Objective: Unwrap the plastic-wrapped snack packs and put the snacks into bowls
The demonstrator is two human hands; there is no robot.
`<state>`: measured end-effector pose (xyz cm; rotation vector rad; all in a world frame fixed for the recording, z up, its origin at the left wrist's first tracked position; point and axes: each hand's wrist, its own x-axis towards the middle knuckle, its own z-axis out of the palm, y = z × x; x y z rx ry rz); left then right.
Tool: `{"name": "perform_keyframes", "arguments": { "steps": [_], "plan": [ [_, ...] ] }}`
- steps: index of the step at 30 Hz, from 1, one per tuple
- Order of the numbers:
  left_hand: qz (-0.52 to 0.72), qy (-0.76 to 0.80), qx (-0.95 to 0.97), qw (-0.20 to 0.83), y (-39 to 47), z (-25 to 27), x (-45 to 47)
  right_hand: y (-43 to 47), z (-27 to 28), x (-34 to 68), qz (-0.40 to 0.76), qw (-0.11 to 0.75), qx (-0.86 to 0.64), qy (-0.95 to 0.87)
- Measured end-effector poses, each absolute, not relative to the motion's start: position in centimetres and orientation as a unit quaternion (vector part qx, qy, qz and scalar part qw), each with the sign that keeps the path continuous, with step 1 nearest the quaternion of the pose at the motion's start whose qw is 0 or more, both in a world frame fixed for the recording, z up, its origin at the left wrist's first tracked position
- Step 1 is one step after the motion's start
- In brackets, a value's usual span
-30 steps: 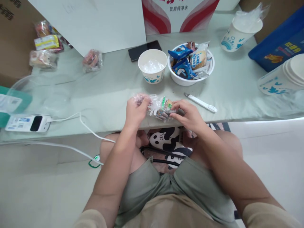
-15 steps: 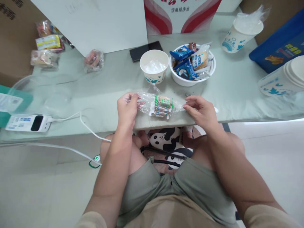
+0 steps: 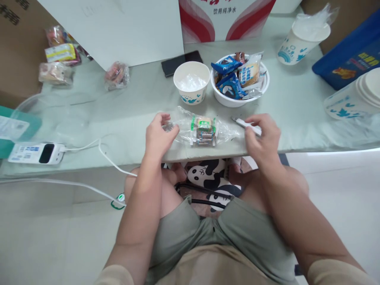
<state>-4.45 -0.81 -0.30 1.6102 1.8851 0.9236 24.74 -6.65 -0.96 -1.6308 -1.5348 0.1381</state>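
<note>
A clear plastic bag [image 3: 185, 128] with small packaged snacks [image 3: 204, 130] inside, some in green-edged wrappers, lies near the front edge of the table. My left hand [image 3: 158, 132] is at the bag's left end, thumb and fingers apart; whether it touches the film is hard to see. To the right of the bag, my right hand [image 3: 263, 136], slightly blurred, has its thumb and fingers closed on the white handle of a utility knife [image 3: 249, 126]. The knife's tip points left, toward the bag's far right corner.
Behind the bag stand a paper cup [image 3: 191, 97] with plastic film in it and a white bowl [image 3: 228, 101] of wrapped snacks. A black phone [image 3: 170, 67] lies behind them. More paper cups [image 3: 344, 107] are at right, a white power bank [image 3: 55, 153] with a cable at left.
Both hands have let go of the bag's ends, and it now rests flat on the table. My right hand has moved right and taken hold of the utility knife.
</note>
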Motion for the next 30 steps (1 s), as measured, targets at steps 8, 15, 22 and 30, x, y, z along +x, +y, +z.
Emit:
{"name": "perform_keyframes", "arguments": {
  "steps": [8,15,22,30],
  "plan": [
    [0.389,0.635,0.587,0.317,-0.3,-0.4,-3.1,-5.0,-2.5,22.3,0.132,0.426,-0.584,-0.678],
    [0.484,0.606,0.54,0.325,0.1,-0.7,-2.8,-2.8,-2.8,22.9,0.025,0.551,-0.637,-0.539],
    [0.512,0.594,0.487,0.384,-0.2,-0.9,-2.1,-5.4,-2.0,17.6,0.026,0.462,-0.439,-0.77],
    [0.534,0.597,0.368,0.472,-0.4,0.5,-1.4,-5.7,-2.4,17.0,-0.011,0.42,-0.456,-0.784]
  ]
}}
